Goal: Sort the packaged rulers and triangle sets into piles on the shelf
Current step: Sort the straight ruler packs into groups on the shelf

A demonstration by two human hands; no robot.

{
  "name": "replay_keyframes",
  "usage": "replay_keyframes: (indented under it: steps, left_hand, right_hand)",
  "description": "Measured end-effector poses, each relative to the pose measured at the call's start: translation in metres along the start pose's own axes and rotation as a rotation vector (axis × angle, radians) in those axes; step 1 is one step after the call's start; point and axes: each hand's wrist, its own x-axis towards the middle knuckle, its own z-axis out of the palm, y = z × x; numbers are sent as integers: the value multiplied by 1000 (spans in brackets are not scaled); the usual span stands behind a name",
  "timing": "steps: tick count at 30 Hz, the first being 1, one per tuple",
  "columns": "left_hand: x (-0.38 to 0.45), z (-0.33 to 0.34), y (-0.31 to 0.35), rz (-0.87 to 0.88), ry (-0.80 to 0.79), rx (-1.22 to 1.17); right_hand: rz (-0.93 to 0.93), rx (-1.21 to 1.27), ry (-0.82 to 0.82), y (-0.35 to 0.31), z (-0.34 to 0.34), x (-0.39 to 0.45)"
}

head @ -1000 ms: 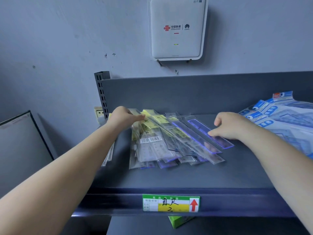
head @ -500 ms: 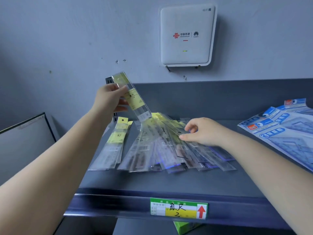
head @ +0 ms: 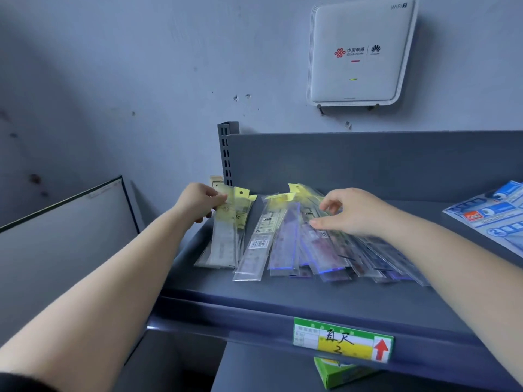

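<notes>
Left hand (head: pixel 199 200): its grip is clamped on the yellow top of one ruler pack (head: pixel 226 230), thumb on the front, by the back left corner of the shelf (head: pixel 283 301).
Ruler pack: it lies on the small pile (head: pixel 218 250) at the shelf's left edge; I cannot tell if it rests fully on the pile.
Right hand (head: pixel 351 213): fingers bent and spread apart, holding nothing. The fingertips (head: pixel 315 222) touch the big pile.
Big pile (head: pixel 311 250): many clear ruler packs fanned out in the middle of the shelf, just beside the small pile. Some have yellow tops, some have blue edges.
Triangle sets (head: pixel 492 219): blue and white packs at the shelf's right edge, well apart from the rulers.
Shelf tag (head: pixel 342 340): green and yellow with a red arrow, on the front edge.
Wall (head: pixel 113 80): a white box (head: pixel 359 52) hangs above the shelf.
</notes>
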Motion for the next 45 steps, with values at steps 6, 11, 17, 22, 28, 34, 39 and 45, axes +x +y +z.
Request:
replay_keyframes:
  steps: [6, 11, 17, 22, 28, 34, 39, 45]
  left_hand:
    - [3, 10, 3, 81, 9, 298]
    - [-22, 13, 31, 191, -122, 180]
    - [-37, 35, 44, 133, -285, 234]
    - [-42, 31, 51, 99, -227, -24]
    - [-43, 20, 57, 40, -238, -533]
    - [-52, 12, 62, 21, -225, -689]
    - [-51, -7, 44, -12, -155, -697]
    - [-49, -24, 32, 78, 139, -260]
  right_hand:
    - [-44, -12, 15, -12, 8, 2]
    - [-133, 50, 23, -26, 11, -2]
    - [-235, -200, -15, -39, 27, -11]
    - [-154, -100, -7, -27, 19, -14]
    - [-107, 273, 95, -27, 12, -13]
    - [11, 800, -20, -48, 11, -7]
    - [78, 940, 11, -47, 10, -4]
    - [89, 985, -4, -55, 12, 0]
